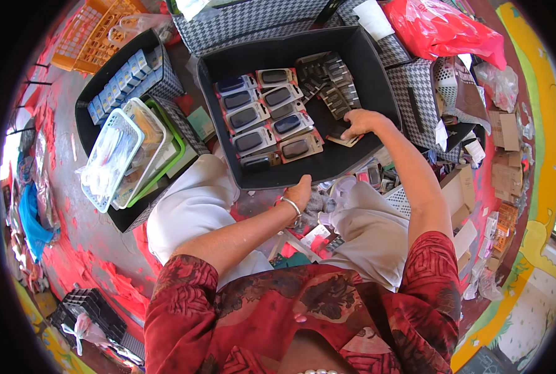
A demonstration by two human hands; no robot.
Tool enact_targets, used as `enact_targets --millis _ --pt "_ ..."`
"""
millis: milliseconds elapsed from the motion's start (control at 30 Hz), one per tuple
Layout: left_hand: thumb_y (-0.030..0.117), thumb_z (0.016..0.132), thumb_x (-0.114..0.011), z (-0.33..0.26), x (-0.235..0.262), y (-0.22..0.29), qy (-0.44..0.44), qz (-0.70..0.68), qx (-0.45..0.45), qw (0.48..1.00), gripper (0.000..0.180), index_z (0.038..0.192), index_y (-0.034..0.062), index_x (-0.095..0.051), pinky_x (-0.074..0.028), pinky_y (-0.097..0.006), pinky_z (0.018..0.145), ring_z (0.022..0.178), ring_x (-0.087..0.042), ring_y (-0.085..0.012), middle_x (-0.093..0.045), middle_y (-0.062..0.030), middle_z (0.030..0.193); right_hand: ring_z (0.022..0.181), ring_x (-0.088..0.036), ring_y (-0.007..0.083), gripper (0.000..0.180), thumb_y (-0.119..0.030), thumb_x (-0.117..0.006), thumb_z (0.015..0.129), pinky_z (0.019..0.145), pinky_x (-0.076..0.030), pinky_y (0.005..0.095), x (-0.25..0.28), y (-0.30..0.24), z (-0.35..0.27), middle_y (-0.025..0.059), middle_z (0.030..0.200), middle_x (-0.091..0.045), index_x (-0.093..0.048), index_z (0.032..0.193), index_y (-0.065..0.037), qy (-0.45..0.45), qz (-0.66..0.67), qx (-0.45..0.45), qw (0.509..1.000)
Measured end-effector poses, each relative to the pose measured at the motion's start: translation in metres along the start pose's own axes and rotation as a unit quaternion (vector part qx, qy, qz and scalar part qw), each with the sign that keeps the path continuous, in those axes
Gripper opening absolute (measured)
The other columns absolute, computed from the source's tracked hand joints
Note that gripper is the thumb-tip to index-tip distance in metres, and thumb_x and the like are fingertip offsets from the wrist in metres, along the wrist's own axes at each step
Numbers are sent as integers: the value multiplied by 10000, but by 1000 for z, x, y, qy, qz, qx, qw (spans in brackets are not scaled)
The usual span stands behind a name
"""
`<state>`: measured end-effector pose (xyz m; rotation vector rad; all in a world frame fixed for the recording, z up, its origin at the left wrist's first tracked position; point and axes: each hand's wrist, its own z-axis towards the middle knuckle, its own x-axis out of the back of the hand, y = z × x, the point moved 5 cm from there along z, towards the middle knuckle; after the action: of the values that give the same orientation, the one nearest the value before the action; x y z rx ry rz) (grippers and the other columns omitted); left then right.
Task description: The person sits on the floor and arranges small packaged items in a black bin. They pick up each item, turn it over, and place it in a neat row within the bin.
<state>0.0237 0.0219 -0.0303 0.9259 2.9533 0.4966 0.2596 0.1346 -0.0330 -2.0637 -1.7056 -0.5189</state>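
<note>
A black fabric storage box (318, 177) with a houndstooth outside rests over my knees. My left hand (298, 194) is closed on its near rim, thumb over the edge. Inside, my right hand (360, 123) has its fingers closed on a small carded pack (342, 136) with a dark item, at the right of the box. Two columns of blister packs (250, 141) holding dark oval items, too small to name, lie to the left. Dark carded packs (337, 84) are heaped at the far right corner.
A houndstooth box (173, 81) at left holds small blue boxes (119, 87) and stacked plastic baskets (142, 156). An orange crate (94, 34) stands far left. A red plastic bag (443, 28) lies on boxes at far right. Cardboard and loose goods cover the floor at right.
</note>
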Motion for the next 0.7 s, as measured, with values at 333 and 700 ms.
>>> enact_targets --millis 333,700 --pt "447 713 -422 13 1 -1 8 -58 0 998 549 935 -34 -564 -388 -337 746 818 -533 -251 -583 -168 948 1000 -533 295 322 -46 -597 620 812 -445 386 -15 -33 18 165 1005 -580 -598 941 -30 96 -89 132 983" --pt "457 713 -424 4 3 4 15 -48 2 999 593 975 -59 -558 -376 -328 785 902 -533 -255 -572 -191 995 941 -566 307 252 -36 -589 664 762 -478 386 -30 -24 31 166 987 -583 -598 915 -30 134 -149 87 976"
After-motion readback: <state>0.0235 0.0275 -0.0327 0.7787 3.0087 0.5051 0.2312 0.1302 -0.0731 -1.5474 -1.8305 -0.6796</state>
